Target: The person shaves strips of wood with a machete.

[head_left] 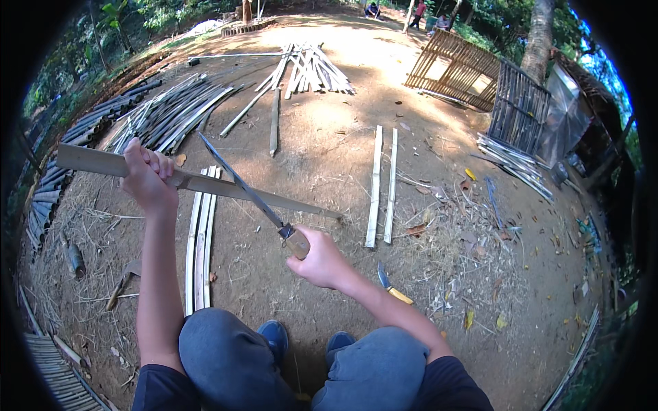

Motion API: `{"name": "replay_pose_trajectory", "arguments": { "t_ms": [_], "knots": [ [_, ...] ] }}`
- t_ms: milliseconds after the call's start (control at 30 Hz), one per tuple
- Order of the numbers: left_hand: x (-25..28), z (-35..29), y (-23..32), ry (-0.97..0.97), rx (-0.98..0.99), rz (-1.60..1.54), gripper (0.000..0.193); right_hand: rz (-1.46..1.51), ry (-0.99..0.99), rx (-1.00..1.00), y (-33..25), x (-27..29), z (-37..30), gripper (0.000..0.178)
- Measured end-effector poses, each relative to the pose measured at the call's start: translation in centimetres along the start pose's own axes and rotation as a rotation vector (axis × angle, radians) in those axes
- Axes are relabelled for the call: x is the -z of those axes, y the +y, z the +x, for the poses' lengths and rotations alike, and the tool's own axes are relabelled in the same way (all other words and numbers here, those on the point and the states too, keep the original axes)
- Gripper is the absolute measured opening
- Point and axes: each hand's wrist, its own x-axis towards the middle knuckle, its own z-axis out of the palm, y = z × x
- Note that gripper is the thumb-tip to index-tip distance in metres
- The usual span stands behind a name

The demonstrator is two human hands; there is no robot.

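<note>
Bamboo strip gripped in our left hand, knife in our right hand, so yeah, we'd go light and outward.

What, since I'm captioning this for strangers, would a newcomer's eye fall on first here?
Probably the long-bladed knife in the right hand, just left of centre, crossing in view the long flat strip held in the left hand. Next, perhaps, the heap of pale strips at top centre, in bright light, and the slatted panel with two openings at upper right.
</note>
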Motion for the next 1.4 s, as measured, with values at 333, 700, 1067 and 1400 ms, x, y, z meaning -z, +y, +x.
{"name": "replay_pose_trajectory", "arguments": {
  "t_ms": [333,700,1067,1400],
  "knots": [
    [0.2,-0.4,0.3,0.003,-0.024,-0.023,0.036,-0.179,-0.025,-0.019,-3.8,1.3,-0.6,0.036],
    [-1.5,-2.6,1.1,-0.011,-0.033,0.033,0.036,0.004,-0.174,-0.358,-6.8,3.3,-0.9,0.020],
    [-1.5,-2.2,1.1,0.051,-0.029,0.031,0.028,-0.082,-0.086,-0.311,-10.1,0.8,-1.2,0.018],
    [-0.8,-2.2,1.3,0.004,-0.064,0.027,0.038,-0.072,-0.087,-0.316,-12.2,-0.3,-1.9,0.017]
  ]
}}
